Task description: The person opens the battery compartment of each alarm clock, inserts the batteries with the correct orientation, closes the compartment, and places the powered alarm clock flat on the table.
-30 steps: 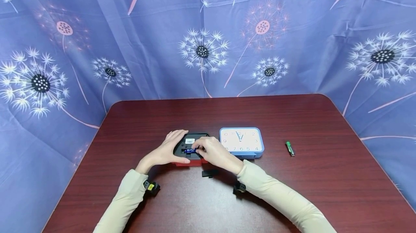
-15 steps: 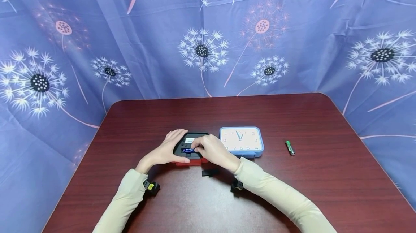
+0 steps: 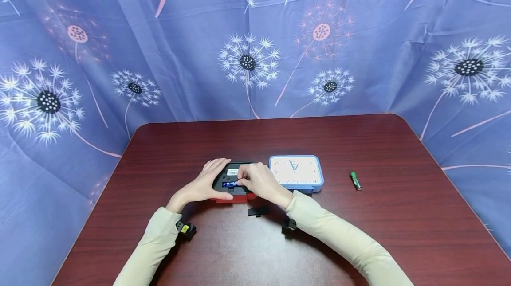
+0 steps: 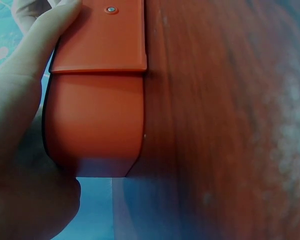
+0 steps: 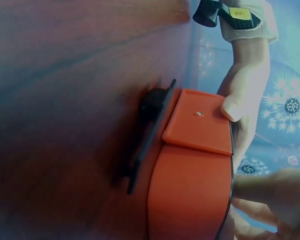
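A red clock [image 3: 238, 198] lies face down, its black back with a white label [image 3: 232, 172] turned up. Thumb at the near edge and fingers at the far edge, my left hand [image 3: 201, 185] grips its left side. A blue battery [image 3: 229, 184] lies in the slot in the back. The fingertips of my right hand [image 3: 261, 182] pinch at the battery's right end, and that hand hides the clock's right part. In the left wrist view the red side wall [image 4: 97, 117] shows under the left thumb. A black battery cover [image 3: 257, 211] lies on the table in front of the clock.
Right of the red clock, close to my right hand, a blue clock [image 3: 295, 170] lies face up. A green battery [image 3: 355, 181] lies farther right on the dark red table [image 3: 399, 215]. A blue curtain [image 3: 191, 55] with dandelion prints hangs behind the table.
The blue battery has gone from slightly tilted to lying flatter in the slot, and more of it shows. My right hand and forearm have shifted slightly. The left hand has stayed put.
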